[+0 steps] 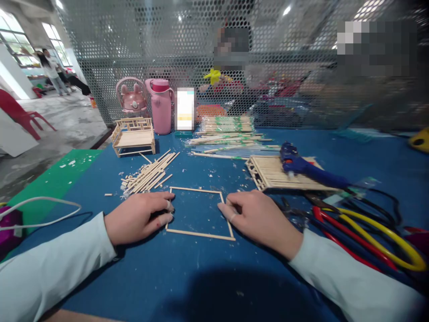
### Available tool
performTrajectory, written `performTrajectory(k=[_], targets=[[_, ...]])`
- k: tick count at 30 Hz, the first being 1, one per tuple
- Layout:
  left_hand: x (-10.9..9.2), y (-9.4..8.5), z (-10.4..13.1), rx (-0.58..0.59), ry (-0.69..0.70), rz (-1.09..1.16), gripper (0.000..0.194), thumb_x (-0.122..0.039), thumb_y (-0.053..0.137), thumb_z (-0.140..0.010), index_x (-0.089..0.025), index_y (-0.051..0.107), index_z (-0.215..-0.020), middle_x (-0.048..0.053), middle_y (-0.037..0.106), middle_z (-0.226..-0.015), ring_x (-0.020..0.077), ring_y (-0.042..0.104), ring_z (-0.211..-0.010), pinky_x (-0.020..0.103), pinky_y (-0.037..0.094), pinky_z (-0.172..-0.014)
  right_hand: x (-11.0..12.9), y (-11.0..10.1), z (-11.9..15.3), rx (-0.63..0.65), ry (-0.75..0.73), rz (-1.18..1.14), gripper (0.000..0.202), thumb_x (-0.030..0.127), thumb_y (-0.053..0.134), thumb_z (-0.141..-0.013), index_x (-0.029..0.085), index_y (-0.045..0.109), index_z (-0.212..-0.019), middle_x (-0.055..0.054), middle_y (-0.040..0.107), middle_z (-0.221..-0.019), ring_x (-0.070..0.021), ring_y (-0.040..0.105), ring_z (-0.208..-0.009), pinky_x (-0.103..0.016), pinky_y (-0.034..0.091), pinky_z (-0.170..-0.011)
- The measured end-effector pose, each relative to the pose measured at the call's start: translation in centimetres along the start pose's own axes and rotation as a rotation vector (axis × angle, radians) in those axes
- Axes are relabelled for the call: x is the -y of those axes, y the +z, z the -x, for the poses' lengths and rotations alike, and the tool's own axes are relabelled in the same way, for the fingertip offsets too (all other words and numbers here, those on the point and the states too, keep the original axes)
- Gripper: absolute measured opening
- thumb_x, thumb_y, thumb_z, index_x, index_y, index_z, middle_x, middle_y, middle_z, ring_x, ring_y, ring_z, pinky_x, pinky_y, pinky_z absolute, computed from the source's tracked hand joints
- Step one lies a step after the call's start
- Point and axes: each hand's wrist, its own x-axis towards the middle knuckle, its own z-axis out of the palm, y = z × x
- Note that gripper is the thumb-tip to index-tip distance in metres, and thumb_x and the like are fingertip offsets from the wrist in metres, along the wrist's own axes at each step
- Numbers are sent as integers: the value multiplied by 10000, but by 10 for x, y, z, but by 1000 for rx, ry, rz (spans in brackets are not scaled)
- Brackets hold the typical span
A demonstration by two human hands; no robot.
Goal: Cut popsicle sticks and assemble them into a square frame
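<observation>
A rectangular frame of thin wooden sticks [201,234] lies flat on the blue tabletop, between my two hands. My left hand [140,217] grips its left side, with thumb and fingertips at the stick. On the opposite side, my right hand [258,219] pinches the right stick between thumb and curled fingers. Some fingertips on both hands look wrapped in pale coverings. Just behind my left hand is a pile of short cut sticks [152,172]. A blue glue gun [301,166] rests on a slatted wooden stick panel [268,172] beyond my right hand.
Yellow-handled [385,237] and red-handled cutting tools [355,241] lie right, near black cables. At the back stand a miniature stick bench [134,136], a pink bottle [161,109], a lit phone [185,109] and bundled sticks [228,124]. A perforated metal screen [150,40] rises behind.
</observation>
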Motion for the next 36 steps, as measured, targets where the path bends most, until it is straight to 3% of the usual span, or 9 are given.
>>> performTrajectory(k=[13,22,36], targets=[[0,-3,0,28,-16,22,252,-345,415,-877,-198,605,-954,67,637,-1126,175,496,-1179,279,430,-934,0,1,0,4,-3,-10,357,339,432,-795,194,373,-474,7,479,-464,-122,425,-474,-257,222,-517],[2,-5,3,80,-22,-11,495,-572,567,-721,-203,571,-1051,112,521,-1286,227,498,-1176,318,444,-919,1,-1,2,-5,-15,-11,359,321,446,-800,191,373,-473,17,470,-459,-113,408,-467,-253,218,-516],[2,-3,5,42,-25,-20,445,-551,554,-740,-212,590,-1027,92,522,-1290,230,530,-1139,330,450,-916,2,-2,2,31,-7,24,339,340,435,-810,189,432,-507,1,517,-505,-125,448,-510,-252,234,-536]])
